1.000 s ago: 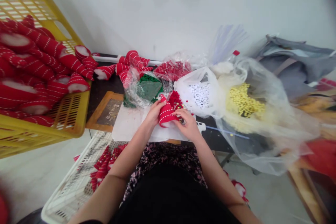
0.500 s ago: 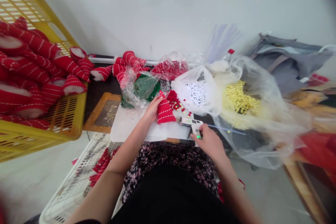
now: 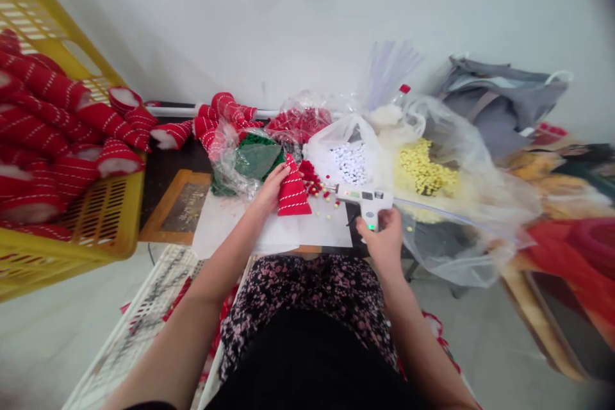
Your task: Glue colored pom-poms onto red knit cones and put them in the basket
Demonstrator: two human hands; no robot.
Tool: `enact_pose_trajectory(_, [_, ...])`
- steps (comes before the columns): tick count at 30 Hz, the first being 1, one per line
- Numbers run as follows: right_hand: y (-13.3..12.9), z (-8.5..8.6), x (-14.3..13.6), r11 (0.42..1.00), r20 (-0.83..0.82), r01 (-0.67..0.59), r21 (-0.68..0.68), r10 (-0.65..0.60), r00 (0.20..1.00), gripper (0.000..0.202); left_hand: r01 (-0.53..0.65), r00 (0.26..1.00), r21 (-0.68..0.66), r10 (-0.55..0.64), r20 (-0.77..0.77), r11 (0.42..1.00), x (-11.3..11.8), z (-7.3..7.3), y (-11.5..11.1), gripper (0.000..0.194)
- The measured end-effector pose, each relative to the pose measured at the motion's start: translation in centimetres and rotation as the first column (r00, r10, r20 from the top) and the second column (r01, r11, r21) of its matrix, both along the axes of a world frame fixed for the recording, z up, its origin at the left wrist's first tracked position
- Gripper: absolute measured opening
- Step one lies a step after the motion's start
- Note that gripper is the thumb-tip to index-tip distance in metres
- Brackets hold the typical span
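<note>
A red cone-shaped fabric piece with white dashed stripes (image 3: 294, 192) is pinched in my left hand (image 3: 271, 193), its point upward, above a white sheet (image 3: 240, 225). My right hand (image 3: 385, 237) is wrapped around the handle of a white glue gun (image 3: 366, 198) with a green light lit. The gun's nozzle points left, a short gap away from the red cone. A pale glue stick (image 3: 423, 206) trails from the gun's rear. Behind the cone and nozzle lie small red pompoms (image 3: 310, 174) with a few yellow ones scattered among them.
Clear bags hold green pieces (image 3: 259, 157), white pompoms (image 3: 350, 163) and yellow pompoms (image 3: 427, 166). A yellow crate (image 3: 129, 230) of stuffed red striped cones stands left, beside a wooden frame (image 3: 151, 224). A white basket (image 3: 103, 359) sits below. Clear sticks (image 3: 391, 73) and a grey bag (image 3: 504, 102) are behind.
My right hand has raised the glue gun and drawn it back from the red cone, opening a gap. The left hand still holds the cone, now more upright. The view has shifted slightly.
</note>
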State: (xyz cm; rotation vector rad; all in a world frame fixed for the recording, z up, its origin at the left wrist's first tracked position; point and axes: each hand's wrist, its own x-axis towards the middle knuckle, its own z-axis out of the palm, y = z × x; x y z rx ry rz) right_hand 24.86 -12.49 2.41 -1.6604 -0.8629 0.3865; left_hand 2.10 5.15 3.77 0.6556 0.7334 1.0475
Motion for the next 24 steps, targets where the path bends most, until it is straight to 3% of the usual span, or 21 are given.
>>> enact_pose_trajectory(4, [-0.4,1.0,0.6,0.980,-0.321,-0.201,-0.011,0.187,0.929,0.044,-0.025,1.000,-0.017,0.025,0.016,1.000,0.0,-0.5,-0.5,0.041])
enact_pose_trajectory(7, [-2.0,1.6,-0.2,0.945,-0.353,-0.326,0.030,0.315,0.881,0.044,0.009,1.000,0.019,-0.010,0.018,1.000,-0.1,-0.7,-0.7,0.043])
enact_pose_trajectory(11, [-4.0,2.5,-2.0,0.863,-0.089,-0.504,0.007,0.503,0.860,0.032,0.023,1.000,0.037,-0.023,0.018,0.999,0.1,-1.1,-1.0,0.046])
enact_pose_trajectory(14, [-4.5,2.7,-3.3,0.860,0.127,-0.508,-0.036,0.509,0.852,0.030,0.029,0.999,0.044,-0.030,0.011,0.999,0.4,-1.3,-1.2,0.049])
enact_pose_trajectory(24, [-4.5,1.5,-4.3,0.860,0.359,-0.483,-0.166,0.509,0.783,0.032,0.041,0.999,0.046,-0.042,0.018,0.998,0.9,-1.2,-1.3,0.041])
